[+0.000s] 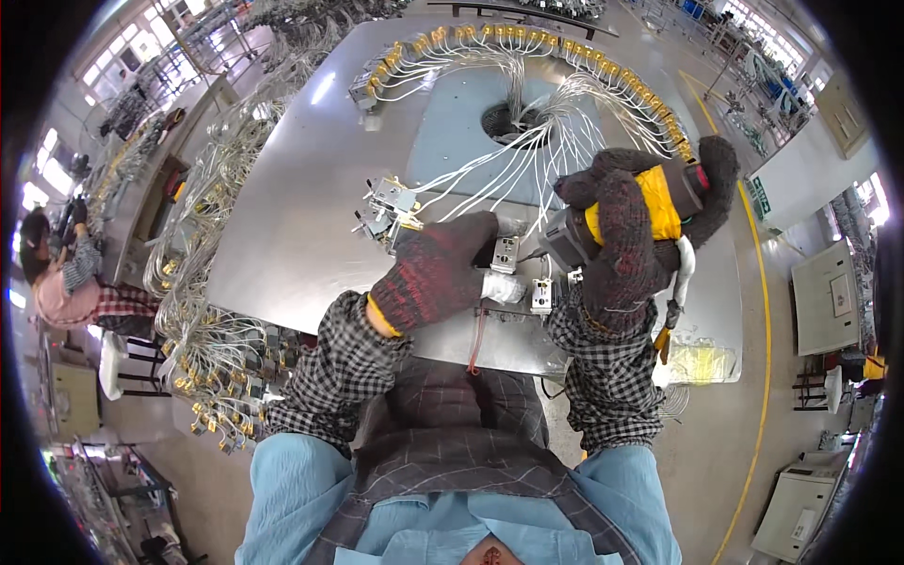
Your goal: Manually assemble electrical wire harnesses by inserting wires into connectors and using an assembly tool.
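Observation:
My left hand (435,267), in a dark red and black knit glove with white fingertips, is closed around a small silver metal connector block (506,254) near the table's front edge. My right hand (623,221), gloved alike, grips a black power screwdriver (568,239) wrapped in yellow tape. The screwdriver's thin bit points left at the connector block; whether it touches a screw I cannot tell. Another metal connector (541,296) sits just below the bit. Left of my left hand lies a cluster of metal connectors (389,211) with white cables (480,171) running to it.
The shiny metal table (282,226) has a blue panel (452,104) with a round cable hole (513,122). Yellow connectors (603,66) line its far edge in an arc. Cable bundles (212,273) hang along the left. A co-worker (71,282) is at another bench.

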{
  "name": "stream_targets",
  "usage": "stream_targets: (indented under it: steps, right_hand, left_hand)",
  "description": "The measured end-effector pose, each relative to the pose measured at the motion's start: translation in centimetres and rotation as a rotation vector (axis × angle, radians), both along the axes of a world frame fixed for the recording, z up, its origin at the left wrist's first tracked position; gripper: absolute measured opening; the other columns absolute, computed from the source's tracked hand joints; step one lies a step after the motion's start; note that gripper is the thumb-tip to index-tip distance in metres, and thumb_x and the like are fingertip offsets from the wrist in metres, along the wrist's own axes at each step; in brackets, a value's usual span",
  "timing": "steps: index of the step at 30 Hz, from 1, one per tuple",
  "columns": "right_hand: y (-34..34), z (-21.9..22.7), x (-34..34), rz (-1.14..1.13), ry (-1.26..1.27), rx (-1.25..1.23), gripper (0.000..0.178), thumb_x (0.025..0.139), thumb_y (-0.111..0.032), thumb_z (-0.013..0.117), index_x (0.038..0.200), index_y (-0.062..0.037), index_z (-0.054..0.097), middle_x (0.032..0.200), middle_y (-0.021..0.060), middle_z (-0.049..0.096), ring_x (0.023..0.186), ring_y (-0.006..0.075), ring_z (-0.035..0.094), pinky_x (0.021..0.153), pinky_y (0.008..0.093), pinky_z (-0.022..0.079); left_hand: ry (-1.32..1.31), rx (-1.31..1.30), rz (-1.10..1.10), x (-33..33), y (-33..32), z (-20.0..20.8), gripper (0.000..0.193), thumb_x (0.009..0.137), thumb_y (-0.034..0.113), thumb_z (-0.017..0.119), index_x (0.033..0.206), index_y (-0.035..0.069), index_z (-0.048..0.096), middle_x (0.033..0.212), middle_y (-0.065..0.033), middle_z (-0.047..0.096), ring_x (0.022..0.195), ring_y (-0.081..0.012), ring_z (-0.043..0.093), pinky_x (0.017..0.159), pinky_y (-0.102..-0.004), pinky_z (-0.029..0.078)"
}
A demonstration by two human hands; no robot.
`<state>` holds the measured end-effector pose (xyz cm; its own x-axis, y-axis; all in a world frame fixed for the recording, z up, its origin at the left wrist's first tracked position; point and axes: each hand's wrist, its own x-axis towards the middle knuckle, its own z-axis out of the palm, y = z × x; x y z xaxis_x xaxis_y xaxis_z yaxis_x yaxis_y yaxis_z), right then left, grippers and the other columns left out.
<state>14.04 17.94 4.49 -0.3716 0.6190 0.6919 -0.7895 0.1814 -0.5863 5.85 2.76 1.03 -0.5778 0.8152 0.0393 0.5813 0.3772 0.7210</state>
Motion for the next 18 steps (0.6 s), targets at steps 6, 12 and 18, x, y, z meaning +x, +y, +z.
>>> stream_targets:
  steps: [6,12,18]
  right_hand:
    - [-0.3,0.1,-0.9,-0.014,0.032,0.001,0.077,0.083,-0.003,0.07,0.146,-0.0101,0.027,0.09,0.0184,0.065,0.064,0.0234,0.067,0.057,0.0339,0.057]
    - [-1.0,-1.3,0.1,-0.103,-0.075,0.205,0.074,0.084,0.003,0.066,0.146,-0.0094,0.028,0.096,0.018,0.065,0.069,0.0202,0.066,0.059,0.0315,0.057]
    - [0.7,-3.2,0.0,-0.149,-0.087,0.382,0.072,0.086,0.004,0.06,0.148,-0.0107,0.027,0.1,0.0174,0.063,0.068,0.0165,0.062,0.056,0.0272,0.053]
  left_hand:
    - [-0.113,-0.016,-0.026,-0.6,0.0,0.0,0.065,0.069,0.043,0.083,0.116,0.002,0.062,0.1,-0.0193,0.068,0.095,-0.0323,0.068,0.081,-0.0414,0.053]
    - [-0.081,0.27,-0.064,0.7,0.3,-1.5,0.047,0.073,0.027,0.078,0.111,0.004,0.064,0.102,-0.0206,0.069,0.098,-0.0348,0.068,0.082,-0.0422,0.054]
    - [0.304,0.221,-0.037,-0.5,-1.3,-1.8,0.078,0.069,0.041,0.081,0.135,0.009,0.052,0.129,-0.0179,0.058,0.119,-0.0338,0.056,0.101,-0.046,0.043]
